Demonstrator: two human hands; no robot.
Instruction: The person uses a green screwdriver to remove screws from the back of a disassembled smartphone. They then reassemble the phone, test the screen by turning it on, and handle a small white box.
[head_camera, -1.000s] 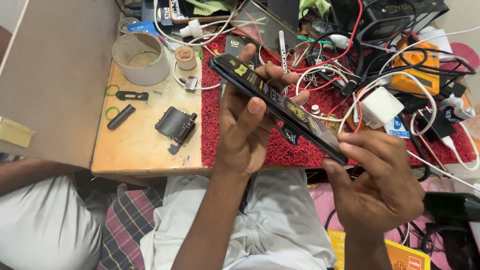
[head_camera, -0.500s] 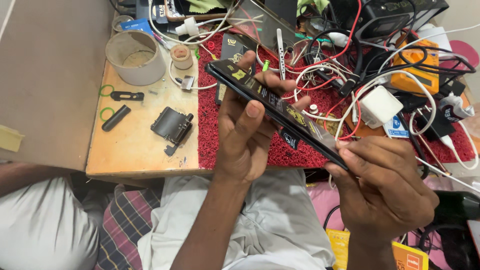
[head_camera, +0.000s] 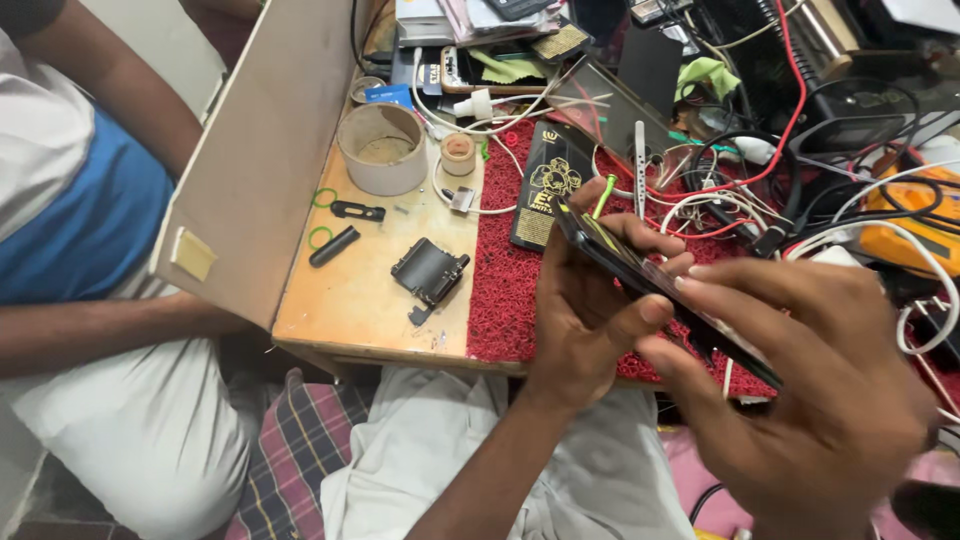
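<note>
My left hand (head_camera: 580, 320) cradles the dark phone (head_camera: 660, 285) edge-up above the red mat (head_camera: 500, 290), fingers wrapped behind it and thumb pressing its side; my right hand (head_camera: 800, 390) pinches its lower end. I judge it light, stiff, slick and fragile, best held by its edges.

A small electronics repair workshop is shown: a wooden bench (head_camera: 360, 310) is cluttered with tangled cables (head_camera: 740, 190) at two o'clock, and a red mat (head_camera: 505, 300).
</note>
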